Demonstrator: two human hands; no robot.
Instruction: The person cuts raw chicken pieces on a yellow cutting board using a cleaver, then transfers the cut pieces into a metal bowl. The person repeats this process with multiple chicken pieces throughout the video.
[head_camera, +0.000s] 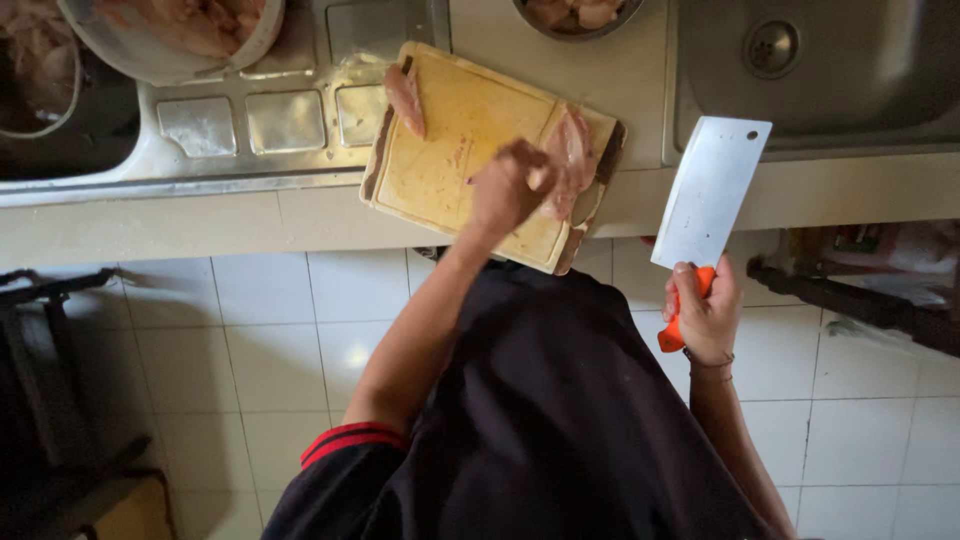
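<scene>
Right hand (703, 312) grips one cleaver (709, 195); left hand (507, 188) pinches one meat piece (572, 155), a second piece (405, 97) at ten o'clock on one cutting board (450, 150).

bare cutting board (450, 150) centre between meat pieces (405, 98), cleaver (710, 190) blocking right

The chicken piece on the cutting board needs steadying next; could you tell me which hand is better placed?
Probably the left hand: it is already on the chicken piece on the cutting board. The right hand grips the cleaver off the board.
</scene>
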